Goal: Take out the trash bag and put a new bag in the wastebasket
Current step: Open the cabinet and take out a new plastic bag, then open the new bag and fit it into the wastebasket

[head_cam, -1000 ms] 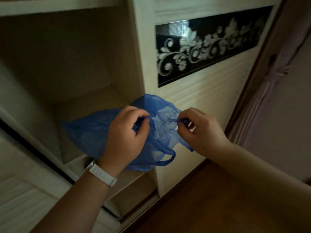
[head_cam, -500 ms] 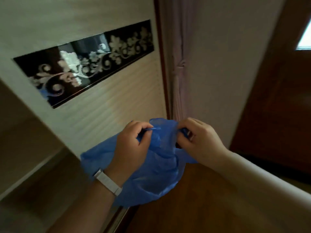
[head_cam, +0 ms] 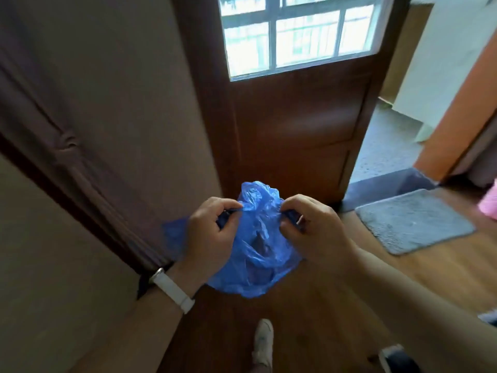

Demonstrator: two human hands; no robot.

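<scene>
As I stand on a wooden floor (head_cam: 336, 313) facing a dark brown door (head_cam: 295, 130), both of my hands hold a thin blue plastic bag (head_cam: 255, 254) out in front of me, in the air above the floor. At far left, a brown curtain (head_cam: 80, 162) hangs gathered against a beige wall. My left hand (head_cam: 212, 238), with a white watch strap (head_cam: 174, 290) on its wrist, has its fingers (head_cam: 228, 205) curled, pinching the bag's upper edge on that side. The crumpled bag hangs between the two hands, a puff of it rising above my knuckles and the rest sagging below them. My right hand (head_cam: 317, 232) pinches the opposite edge with curled fingers and thumb. Behind the bag, the door has a barred window (head_cam: 295, 36) in its upper half, bright with daylight. Below the bag, a white shoe (head_cam: 263, 340) shows. To the right, a grey mat (head_cam: 414, 219) lies on the floor by an open doorway, and something pink (head_cam: 490, 203) is cut off at the edge of view.
</scene>
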